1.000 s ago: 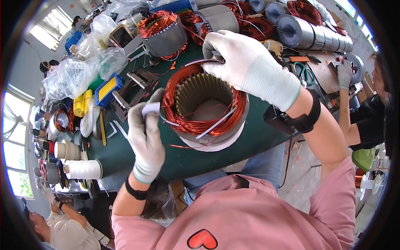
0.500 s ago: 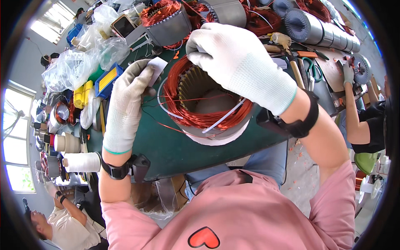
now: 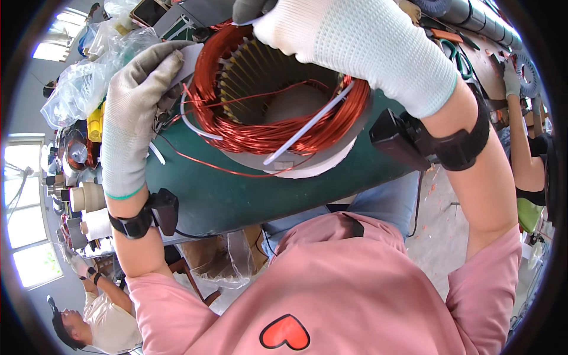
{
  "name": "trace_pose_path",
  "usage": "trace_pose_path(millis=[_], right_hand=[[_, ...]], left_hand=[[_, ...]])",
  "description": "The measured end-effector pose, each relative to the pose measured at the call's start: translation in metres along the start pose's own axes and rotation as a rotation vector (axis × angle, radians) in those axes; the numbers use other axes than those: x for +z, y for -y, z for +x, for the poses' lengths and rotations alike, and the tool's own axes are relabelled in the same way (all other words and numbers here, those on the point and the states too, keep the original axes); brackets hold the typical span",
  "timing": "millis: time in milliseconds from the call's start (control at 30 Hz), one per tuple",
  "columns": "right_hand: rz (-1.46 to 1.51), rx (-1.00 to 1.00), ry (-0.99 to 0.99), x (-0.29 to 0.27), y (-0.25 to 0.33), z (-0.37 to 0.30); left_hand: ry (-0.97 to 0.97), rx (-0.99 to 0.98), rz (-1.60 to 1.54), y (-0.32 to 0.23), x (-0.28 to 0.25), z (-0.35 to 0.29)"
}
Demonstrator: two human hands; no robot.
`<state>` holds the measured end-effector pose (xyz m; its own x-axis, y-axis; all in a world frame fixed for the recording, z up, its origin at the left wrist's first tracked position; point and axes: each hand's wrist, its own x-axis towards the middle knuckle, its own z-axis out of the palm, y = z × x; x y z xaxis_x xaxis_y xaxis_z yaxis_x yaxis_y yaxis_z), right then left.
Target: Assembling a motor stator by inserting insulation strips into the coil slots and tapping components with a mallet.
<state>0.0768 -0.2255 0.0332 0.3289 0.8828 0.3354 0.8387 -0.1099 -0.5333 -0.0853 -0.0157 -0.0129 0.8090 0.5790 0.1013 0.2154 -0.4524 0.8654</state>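
Observation:
A motor stator (image 3: 244,89) stands before me, with thick bundles of copper wire (image 3: 254,135) ringed about its top and yellowish slot liners inside. White sleeving (image 3: 309,131) lies across the near side of the coil. At its left, my left hand (image 3: 131,103), in a white glove with grey fingertips, pinches a small white paper slip (image 3: 189,59). My right hand (image 3: 322,38), gloved alike, reaches over the far rim with its fingers bent together; whatever they grip is hidden. A loose red wire (image 3: 207,164) trails out to the left and curves below the stator.
The stator sits on a green tabletop (image 3: 201,198). Clear plastic bags (image 3: 77,97) and yellow rolls (image 3: 94,124) lie to the left. Green-handled scissors (image 3: 462,59) lie at the right. Co-workers sit at the lower left (image 3: 97,319) and far right (image 3: 529,154).
My view has come closer to the stator, which shows larger. My left hand has brought the paper slip up against the coil's left side. My right hand has moved toward the far rim.

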Motion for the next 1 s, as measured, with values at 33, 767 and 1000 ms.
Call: trace_pose_path(millis=[33,767,1000], right_hand=[[-0.007,0.074,0.043,-0.002,0.004,0.002],[0.168,-0.074,-0.104,0.012,-0.013,-0.005],[0.259,-0.022,-0.004,0.0,-0.011,0.001]], left_hand=[[0.004,0.013,-0.031,0.002,0.002,0.003],[-0.032,0.262,0.005,-0.006,0.026,0.005],[-0.312,0.284,-0.107,0.015,0.047,-0.013]])
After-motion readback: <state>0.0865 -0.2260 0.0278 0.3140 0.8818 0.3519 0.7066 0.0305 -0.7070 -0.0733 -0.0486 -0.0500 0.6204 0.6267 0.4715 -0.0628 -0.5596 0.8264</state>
